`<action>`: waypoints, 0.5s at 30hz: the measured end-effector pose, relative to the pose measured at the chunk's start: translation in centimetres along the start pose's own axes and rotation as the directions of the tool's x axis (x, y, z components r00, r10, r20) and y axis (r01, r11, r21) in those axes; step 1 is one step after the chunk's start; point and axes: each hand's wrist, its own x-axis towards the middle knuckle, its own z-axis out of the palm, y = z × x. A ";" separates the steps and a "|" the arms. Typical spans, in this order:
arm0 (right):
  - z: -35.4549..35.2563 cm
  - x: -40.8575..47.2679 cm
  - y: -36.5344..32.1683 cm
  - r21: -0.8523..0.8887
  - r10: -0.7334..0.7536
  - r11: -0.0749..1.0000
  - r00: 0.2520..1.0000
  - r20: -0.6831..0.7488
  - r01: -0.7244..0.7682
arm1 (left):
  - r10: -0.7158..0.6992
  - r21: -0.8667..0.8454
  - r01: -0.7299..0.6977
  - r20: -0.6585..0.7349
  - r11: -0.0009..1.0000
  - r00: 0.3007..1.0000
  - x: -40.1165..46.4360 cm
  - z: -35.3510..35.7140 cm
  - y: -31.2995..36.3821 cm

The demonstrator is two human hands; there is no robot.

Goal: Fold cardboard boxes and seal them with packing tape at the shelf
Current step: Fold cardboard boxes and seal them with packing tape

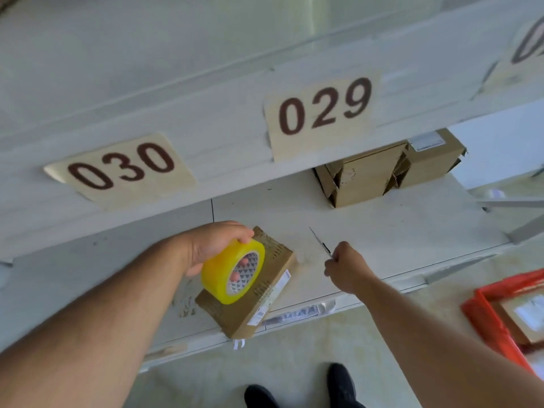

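A small brown cardboard box (265, 290) lies on the white shelf (382, 231), its near corner over the front edge. My left hand (212, 245) grips a yellow roll of packing tape (226, 272) and holds it on top of the box. To the right of the box, my right hand (344, 266) grips a thin blade (319, 241) that points up and away over the shelf. Further back on the shelf stands a larger cardboard box (382, 172) with folded flaps.
The shelf beam above carries the labels 030 (120, 166) and 029 (323, 107). A red crate (482, 319) holding parcels sits on the floor at the right. My black shoes (338, 384) stand on the pale floor below the shelf edge.
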 end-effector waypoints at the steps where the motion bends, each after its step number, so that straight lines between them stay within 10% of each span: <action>1: -0.4 -1.3 -0.6 0.088 -0.012 0.996 1.000 -0.007 0.013 | -0.025 0.000 0.025 0.024 1.000 0.999 0.1 -0.2 0.2; 5: -1.2 -5.7 -3.7 0.276 -0.135 0.952 0.991 -0.013 0.133 | -0.040 0.029 0.038 0.059 0.999 0.997 0.9 0.0 0.4; 15: 1.9 -8.6 -3.8 -0.062 -0.260 0.964 0.966 0.000 0.259 | -0.083 0.011 0.082 0.144 0.997 0.986 1.7 0.2 0.2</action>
